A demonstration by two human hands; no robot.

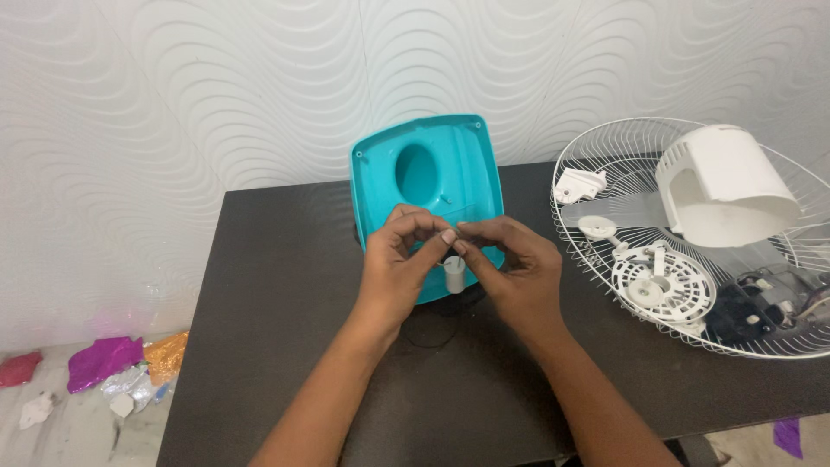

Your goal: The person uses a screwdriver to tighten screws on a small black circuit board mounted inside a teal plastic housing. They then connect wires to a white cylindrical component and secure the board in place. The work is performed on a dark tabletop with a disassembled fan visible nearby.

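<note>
Left hand (399, 259) and right hand (510, 264) meet fingertip to fingertip, pinching a small white cylinder (455, 275) above the teal plastic housing (432, 173) on the dark table (277, 285). A wire fan guard (596, 138) holding white parts lies right.

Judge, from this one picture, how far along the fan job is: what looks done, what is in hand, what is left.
Done: the white wire fan guard lies flat on the dark table, holding the white plastic motor cover and loose white parts.

In hand: the left hand and right hand meet, fingertips pinching something small above a small white cylinder, before the teal plastic base housing.

Left: those pieces lie separate.
</note>
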